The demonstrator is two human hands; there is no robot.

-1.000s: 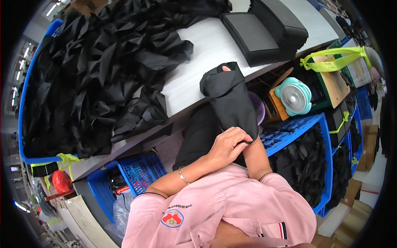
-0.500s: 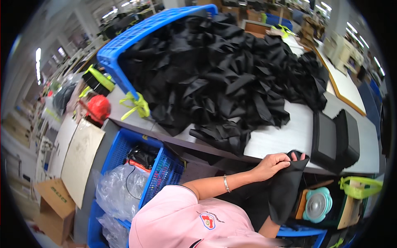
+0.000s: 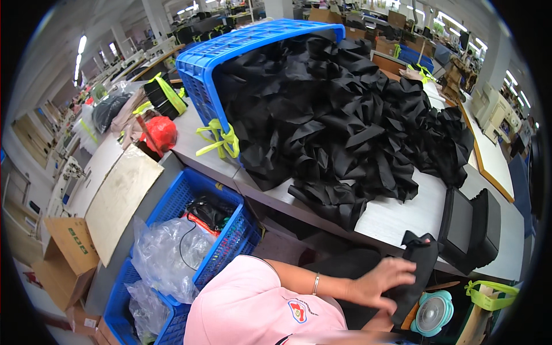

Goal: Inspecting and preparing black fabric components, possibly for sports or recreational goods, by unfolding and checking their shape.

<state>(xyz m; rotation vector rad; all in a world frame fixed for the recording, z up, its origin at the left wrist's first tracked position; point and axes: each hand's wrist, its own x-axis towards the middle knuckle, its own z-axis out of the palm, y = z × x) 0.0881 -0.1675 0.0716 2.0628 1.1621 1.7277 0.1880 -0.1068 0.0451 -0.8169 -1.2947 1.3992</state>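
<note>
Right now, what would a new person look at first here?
Probably the big heap of black cloth, spilling from a blue basket across the table. Next, maybe the bright red bundle left of the basket, then the turquoise fan at the picture's lower right.

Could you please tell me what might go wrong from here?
The loose black pieces reach the front edge of the table, so some might slide off. The black stacks sit close to the right hand and could get bumped. The left hand is spread open, so the black cloth around the right arm might slip.
</note>
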